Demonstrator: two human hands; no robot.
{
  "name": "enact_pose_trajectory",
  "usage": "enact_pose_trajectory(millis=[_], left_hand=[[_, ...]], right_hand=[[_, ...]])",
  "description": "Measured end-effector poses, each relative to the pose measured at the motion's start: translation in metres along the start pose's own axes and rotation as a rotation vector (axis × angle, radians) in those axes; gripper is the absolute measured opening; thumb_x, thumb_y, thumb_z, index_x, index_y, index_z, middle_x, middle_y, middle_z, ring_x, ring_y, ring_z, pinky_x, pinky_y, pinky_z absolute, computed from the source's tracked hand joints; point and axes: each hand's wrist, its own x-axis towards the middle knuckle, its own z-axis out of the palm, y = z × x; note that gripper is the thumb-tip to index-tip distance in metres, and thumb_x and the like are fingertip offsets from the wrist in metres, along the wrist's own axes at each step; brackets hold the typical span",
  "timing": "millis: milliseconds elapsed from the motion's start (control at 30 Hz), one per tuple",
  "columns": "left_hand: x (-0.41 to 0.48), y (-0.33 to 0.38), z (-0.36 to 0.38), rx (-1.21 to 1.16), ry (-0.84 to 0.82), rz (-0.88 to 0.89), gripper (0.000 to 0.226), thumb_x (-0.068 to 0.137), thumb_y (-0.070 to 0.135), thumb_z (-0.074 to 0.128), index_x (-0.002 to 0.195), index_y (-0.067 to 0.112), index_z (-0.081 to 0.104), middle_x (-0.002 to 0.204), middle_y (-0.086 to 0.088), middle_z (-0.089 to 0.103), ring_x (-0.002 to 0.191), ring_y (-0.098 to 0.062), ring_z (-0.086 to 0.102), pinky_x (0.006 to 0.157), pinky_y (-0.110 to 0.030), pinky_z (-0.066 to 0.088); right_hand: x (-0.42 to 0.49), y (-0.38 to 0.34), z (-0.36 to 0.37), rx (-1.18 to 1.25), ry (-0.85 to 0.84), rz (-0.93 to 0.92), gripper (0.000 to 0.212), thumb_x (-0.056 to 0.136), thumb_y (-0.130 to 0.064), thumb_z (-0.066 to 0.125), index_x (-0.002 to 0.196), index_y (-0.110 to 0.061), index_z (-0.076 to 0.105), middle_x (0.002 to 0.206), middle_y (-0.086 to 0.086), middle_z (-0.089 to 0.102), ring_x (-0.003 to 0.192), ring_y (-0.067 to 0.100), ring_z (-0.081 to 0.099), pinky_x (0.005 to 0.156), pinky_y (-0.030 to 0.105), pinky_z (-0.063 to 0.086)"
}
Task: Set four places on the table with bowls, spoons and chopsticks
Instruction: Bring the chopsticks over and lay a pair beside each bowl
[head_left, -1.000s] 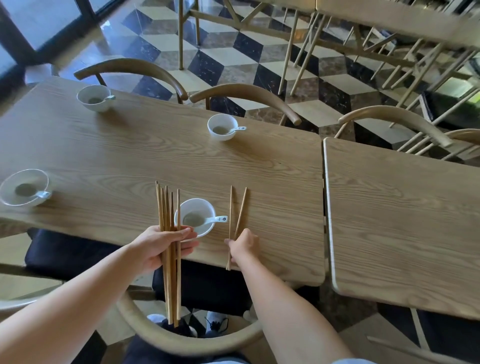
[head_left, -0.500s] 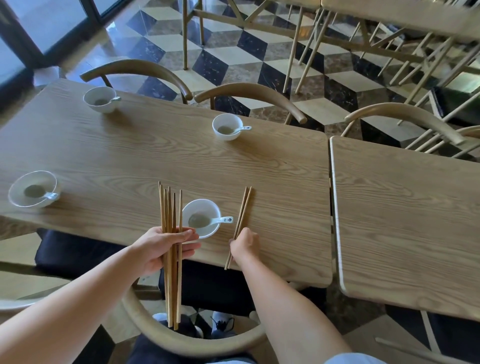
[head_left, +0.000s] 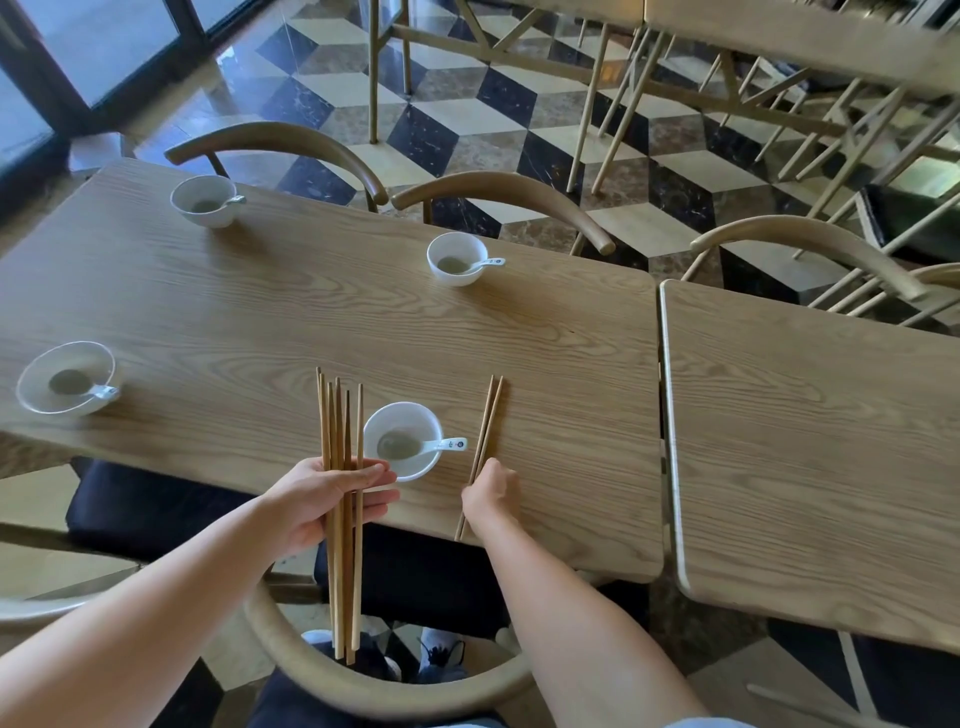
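Landmark for this report: the white round ceramic bowl with a white spoon nearest you on the long oak-grain wooden table.

Far left of that bowl, a clear glass bowl with a spoon sits close to the table's near edge. It is smooth and thin-walled; in my judgement, a stray sleeve or elbow could push it off as you move along.

Just left of the bowl, your left hand is closed loosely around a bundle of slim tan wooden chopsticks. The sticks are straight and slick, and their lower ends hang past the table edge. A slack grip could let one slide out to the floor.

Beyond the bowl, two more white bowls, the far-left one and the far-centre one, each hold a spoon but have no chopsticks beside them.

Just right of the bowl, the laid pair of wooden chopsticks lies slightly angled, with the near tips overhanging the table edge. Your right hand rests curled on its lower end; whether you pinch it, I cannot tell. Lifting off carelessly could roll or splay the pair.
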Motion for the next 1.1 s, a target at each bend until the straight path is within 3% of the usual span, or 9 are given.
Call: enact_pose_trajectory(millis=[133, 267, 433, 600, 700, 767, 833, 933, 1100], left_hand=[[0.000, -0.002, -0.001, 0.012, -0.001, -0.009, 0.049, 0.072, 0.010, 0.077, 0.117, -0.004, 0.065, 0.109, -0.019, 0.075, 0.099, -0.034, 0.074, 0.072, -0.041, 0.064], [0.001, -0.004, -0.006, 0.016, 0.000, -0.013, 0.046, 0.075, 0.009, 0.077, 0.117, -0.005, 0.065, 0.109, -0.020, 0.075, 0.100, -0.034, 0.074, 0.075, -0.042, 0.063], [-0.001, -0.006, -0.007, 0.023, 0.012, -0.013, 0.035, 0.085, 0.007, 0.073, 0.117, -0.004, 0.066, 0.109, -0.020, 0.075, 0.099, -0.033, 0.074, 0.073, -0.040, 0.064], [-0.005, -0.010, -0.007, -0.006, 0.030, -0.012, 0.029, 0.086, 0.004, 0.070, 0.114, -0.005, 0.067, 0.107, -0.020, 0.075, 0.095, -0.034, 0.075, 0.067, -0.038, 0.064], [-0.006, -0.013, -0.007, -0.005, 0.044, -0.011, 0.027, 0.088, 0.003, 0.069, 0.113, -0.005, 0.067, 0.106, -0.019, 0.076, 0.094, -0.033, 0.075, 0.065, -0.038, 0.064], [-0.006, -0.015, -0.008, -0.004, 0.047, -0.010, 0.027, 0.088, 0.003, 0.069, 0.113, -0.005, 0.067, 0.105, -0.019, 0.076, 0.093, -0.033, 0.075, 0.064, -0.037, 0.063], [-0.006, -0.015, -0.008, -0.004, 0.050, -0.008, 0.027, 0.087, 0.003, 0.070, 0.112, -0.005, 0.067, 0.105, -0.019, 0.076, 0.093, -0.033, 0.075, 0.063, -0.037, 0.063], [-0.006, -0.014, -0.008, -0.003, 0.050, -0.002, 0.027, 0.086, 0.004, 0.071, 0.112, -0.004, 0.067, 0.105, -0.019, 0.076, 0.094, -0.033, 0.075, 0.065, -0.038, 0.063], [0.000, -0.010, -0.001, 0.004, 0.028, 0.011, 0.038, 0.079, 0.008, 0.076, 0.114, -0.005, 0.067, 0.107, -0.019, 0.076, 0.097, -0.034, 0.075, 0.069, -0.039, 0.064]], right_hand=[[0.001, 0.001, 0.001, 0.166, 0.016, 0.107, 0.020, 0.087, -0.008, 0.056, 0.068, -0.011, 0.053, 0.071, -0.005, 0.055, 0.078, 0.027, 0.061, 0.065, 0.029, 0.044], [0.000, -0.001, 0.002, 0.112, 0.022, 0.082, 0.018, 0.087, -0.008, 0.058, 0.070, -0.013, 0.051, 0.075, -0.003, 0.057, 0.073, 0.023, 0.057, 0.065, 0.027, 0.041], [0.001, -0.001, -0.001, 0.204, 0.034, 0.166, 0.035, 0.091, -0.011, 0.051, 0.058, -0.019, 0.046, 0.059, -0.010, 0.046, 0.052, 0.012, 0.045, 0.053, 0.026, 0.035], [0.000, -0.004, -0.003, 0.141, 0.012, 0.091, 0.021, 0.095, -0.013, 0.044, 0.079, -0.015, 0.057, 0.091, 0.004, 0.062, 0.082, 0.027, 0.057, 0.068, 0.028, 0.037], [0.001, -0.004, -0.007, 0.114, 0.007, 0.079, 0.020, 0.096, -0.014, 0.044, 0.081, -0.016, 0.057, 0.103, 0.008, 0.065, 0.084, 0.027, 0.056, 0.068, 0.028, 0.037], [0.002, -0.003, -0.005, 0.094, -0.019, 0.052, 0.017, 0.096, -0.016, 0.044, 0.094, -0.013, 0.060, 0.106, 0.009, 0.064, 0.086, 0.024, 0.058, 0.068, 0.028, 0.036], [0.001, -0.003, -0.006, 0.085, -0.001, 0.076, 0.014, 0.094, -0.014, 0.047, 0.087, -0.014, 0.058, 0.105, 0.008, 0.066, 0.077, 0.020, 0.057, 0.068, 0.028, 0.040], [-0.001, -0.005, -0.006, -0.033, 0.018, 0.010, 0.006, 0.090, -0.017, 0.058, 0.089, -0.012, 0.060, 0.103, 0.008, 0.066, 0.091, 0.027, 0.066, 0.072, 0.028, 0.046], [-0.009, -0.006, -0.018, 0.006, 0.056, 0.012, 0.019, 0.088, -0.027, 0.062, 0.090, -0.008, 0.061, 0.101, 0.012, 0.068, 0.097, 0.030, 0.065, 0.077, 0.029, 0.048]])
